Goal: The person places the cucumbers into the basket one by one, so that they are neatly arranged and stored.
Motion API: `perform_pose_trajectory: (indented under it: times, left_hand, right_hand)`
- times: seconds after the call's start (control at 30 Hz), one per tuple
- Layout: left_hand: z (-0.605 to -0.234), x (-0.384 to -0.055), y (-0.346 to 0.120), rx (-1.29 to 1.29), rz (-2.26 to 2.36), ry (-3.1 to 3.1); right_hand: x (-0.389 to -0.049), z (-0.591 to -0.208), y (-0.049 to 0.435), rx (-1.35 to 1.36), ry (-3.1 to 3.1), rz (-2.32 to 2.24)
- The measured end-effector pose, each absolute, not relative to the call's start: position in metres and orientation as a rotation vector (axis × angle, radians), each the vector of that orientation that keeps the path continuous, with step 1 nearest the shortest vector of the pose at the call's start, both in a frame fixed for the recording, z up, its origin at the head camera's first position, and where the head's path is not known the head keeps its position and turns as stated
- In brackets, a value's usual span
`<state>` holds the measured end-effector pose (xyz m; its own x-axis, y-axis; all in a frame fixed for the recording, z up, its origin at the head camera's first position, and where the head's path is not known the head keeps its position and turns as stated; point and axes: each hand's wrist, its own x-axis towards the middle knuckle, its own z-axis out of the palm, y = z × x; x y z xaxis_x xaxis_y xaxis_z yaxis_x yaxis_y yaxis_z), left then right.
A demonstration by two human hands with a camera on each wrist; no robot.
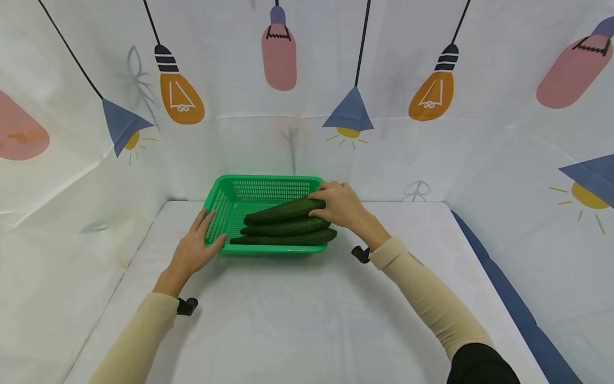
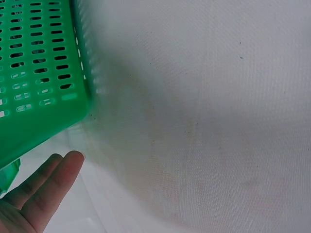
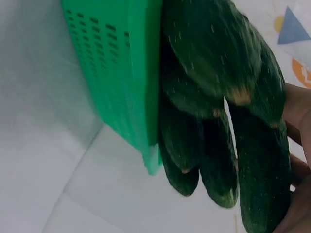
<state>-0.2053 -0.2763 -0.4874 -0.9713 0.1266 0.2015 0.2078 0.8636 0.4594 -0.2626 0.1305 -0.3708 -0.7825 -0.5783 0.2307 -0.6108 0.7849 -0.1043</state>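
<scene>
A green plastic basket [image 1: 271, 177] with perforated sides sits at the back of the table, holding dark green cucumbers [image 1: 283, 229]. My right hand [image 1: 342, 207] grips the right end of the rearmost cucumber [image 1: 283, 210], thumb in front and fingers behind. In the right wrist view, several cucumber ends project past the basket wall [image 3: 114, 73], and the gripped cucumber [image 3: 262, 179] lies against the palm. My left hand [image 1: 194, 248] is at the basket's left side, fingers extended along its rim and thumb at the front corner. Its straight fingers [image 2: 53, 187] show beside the basket corner in the left wrist view.
White cloth covers the table [image 1: 297, 314], which meets a white curtain [image 1: 307, 144] printed with lamps and bulbs behind the basket. Dark blue fabric [image 1: 503, 288] runs along the right table edge. A black wrist camera [image 1: 361, 254] sits under the right wrist.
</scene>
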Motion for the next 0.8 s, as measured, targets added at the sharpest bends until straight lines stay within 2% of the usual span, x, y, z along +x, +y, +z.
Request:
perform_pose_trajectory:
  times: [0.4, 0.8]
  left_hand:
    - [-0.485, -0.206, -0.275, -0.264, -0.757, -2.857]
    - [-0.484, -0.206, -0.278, -0.251, -0.754, -2.889]
  right_hand:
    - [-0.269, -0.365, 0.127, 1.008, -2.951, 0.479]
    - [-0.274, -0.376, 0.113, 0.922, -2.819, 0.340]
